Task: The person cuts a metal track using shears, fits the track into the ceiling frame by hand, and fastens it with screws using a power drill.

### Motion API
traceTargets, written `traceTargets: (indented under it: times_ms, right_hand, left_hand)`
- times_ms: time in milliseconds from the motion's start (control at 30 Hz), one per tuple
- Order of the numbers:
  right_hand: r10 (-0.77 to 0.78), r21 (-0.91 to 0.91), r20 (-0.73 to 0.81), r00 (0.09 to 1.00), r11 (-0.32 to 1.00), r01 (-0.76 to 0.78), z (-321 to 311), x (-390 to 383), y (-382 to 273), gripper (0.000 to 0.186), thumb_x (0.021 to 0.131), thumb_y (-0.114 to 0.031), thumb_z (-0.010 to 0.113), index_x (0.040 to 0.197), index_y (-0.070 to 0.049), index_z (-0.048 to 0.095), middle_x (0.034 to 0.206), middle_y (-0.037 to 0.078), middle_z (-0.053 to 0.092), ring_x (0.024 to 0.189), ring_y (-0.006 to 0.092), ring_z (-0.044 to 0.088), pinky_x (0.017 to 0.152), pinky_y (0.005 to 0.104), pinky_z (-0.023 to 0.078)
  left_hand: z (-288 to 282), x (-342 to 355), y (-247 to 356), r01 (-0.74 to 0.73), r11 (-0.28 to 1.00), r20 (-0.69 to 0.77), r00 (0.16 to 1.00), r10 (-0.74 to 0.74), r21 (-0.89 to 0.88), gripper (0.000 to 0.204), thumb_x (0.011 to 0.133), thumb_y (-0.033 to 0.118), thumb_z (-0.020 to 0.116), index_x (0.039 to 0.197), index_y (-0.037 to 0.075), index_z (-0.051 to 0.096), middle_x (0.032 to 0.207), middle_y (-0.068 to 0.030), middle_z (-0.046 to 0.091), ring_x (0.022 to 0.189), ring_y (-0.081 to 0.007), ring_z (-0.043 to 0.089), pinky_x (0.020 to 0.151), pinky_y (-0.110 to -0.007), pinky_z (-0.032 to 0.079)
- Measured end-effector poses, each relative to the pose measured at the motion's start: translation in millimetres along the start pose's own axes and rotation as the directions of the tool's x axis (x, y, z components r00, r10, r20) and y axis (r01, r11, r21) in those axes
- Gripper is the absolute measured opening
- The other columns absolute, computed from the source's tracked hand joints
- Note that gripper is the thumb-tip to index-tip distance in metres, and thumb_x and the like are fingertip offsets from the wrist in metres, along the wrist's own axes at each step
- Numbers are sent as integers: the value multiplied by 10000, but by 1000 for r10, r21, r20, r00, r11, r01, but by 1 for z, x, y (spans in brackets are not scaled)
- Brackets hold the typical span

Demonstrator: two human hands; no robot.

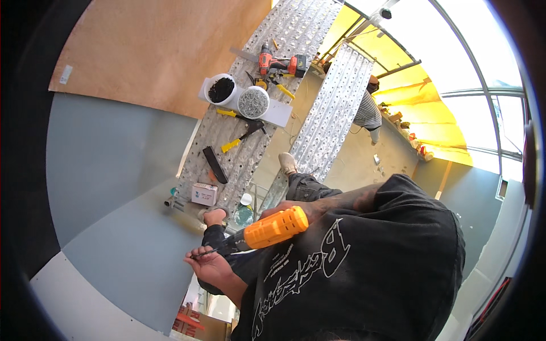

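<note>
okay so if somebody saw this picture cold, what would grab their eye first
Probably the bright orange and black power drill low in the middle, gripped by the right hand while the left hand pinches a thin dark bit at its nose. Next, the perforated metal plank above it, strewn with two white tubs of screws, a red drill and yellow-handled tools. Farther right, another person in a striped shirt stands below.

Constr. site: scaffold planks [333,108], drill [278,61], screw tubs [253,102].
</note>
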State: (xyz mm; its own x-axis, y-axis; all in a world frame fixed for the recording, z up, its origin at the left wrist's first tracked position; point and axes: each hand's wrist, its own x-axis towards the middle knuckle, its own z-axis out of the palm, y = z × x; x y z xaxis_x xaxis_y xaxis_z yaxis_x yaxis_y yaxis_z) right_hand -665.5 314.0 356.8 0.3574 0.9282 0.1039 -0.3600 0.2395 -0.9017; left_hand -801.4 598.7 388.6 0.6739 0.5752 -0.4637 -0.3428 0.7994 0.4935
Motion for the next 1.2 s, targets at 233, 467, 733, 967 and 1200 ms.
traceTargets:
  times_ms: [233,467,733,967,1200]
  right_hand:
    - [-187,-50,36,982,981,189,19,0,-31,608,872,-277,763,1326,28,496,1172,146,641,1059,247,629,912,395,488]
    - [-132,-76,107,985,987,141,-3,3,-82,596,864,-236,771,1326,28,502,1204,149,641,1109,251,624,946,394,486]
    - [-36,332,447,894,935,-128,13,52,-116,482,787,-215,854,1174,-48,620,1127,81,641,1059,185,624,893,369,507]
    - [-406,-266,271,873,840,473,54,165,-187,245,976,-194,592,1174,-52,608,1060,72,679,933,211,651,796,359,522]
    - [-538,504,27,843,735,453,158,296,-255,362,964,-181,603,1270,-24,490,1141,120,603,827,177,612,773,390,526]
  left_hand:
    - [25,-37,18,-167,984,67,984,164,53,240,1032,278,567,911,72,579,793,-11,490,695,-91,462,623,-191,486]
    - [75,-40,8,-235,972,143,963,229,24,230,1028,284,580,960,66,602,819,-11,485,705,-82,459,618,-198,503]
    - [102,-68,61,-456,888,114,881,460,-60,318,999,391,599,1148,112,624,844,17,531,787,-102,504,632,-250,443]
    - [181,-169,148,-793,237,398,510,763,561,539,822,281,832,1230,45,570,803,37,489,683,-86,471,628,-230,406]
    - [326,-264,268,372,-909,978,12,207,187,480,786,233,839,1185,50,642,832,-83,509,810,-245,518,812,-403,471]
